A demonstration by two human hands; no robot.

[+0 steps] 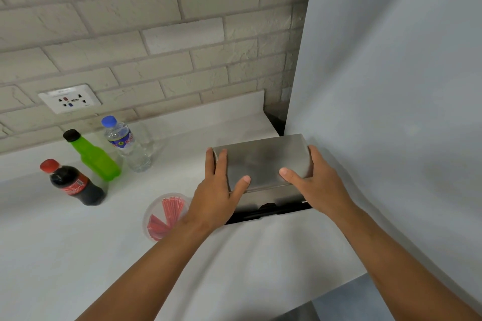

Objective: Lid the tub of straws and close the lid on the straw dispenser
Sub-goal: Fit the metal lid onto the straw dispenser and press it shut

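On the white counter (78, 255), left hand (216, 190) and right hand (317, 180) grip opposite ends of the brushed-steel rectangular straw dispenser lid (263, 161), beside a clear round tub of red straws (164, 214)

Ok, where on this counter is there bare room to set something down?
Bare: the near counter in front of the cola bottle, and the strip behind the straw dispenser. Crowded: between the straw tub and the dispenser, where the left hand reaches.
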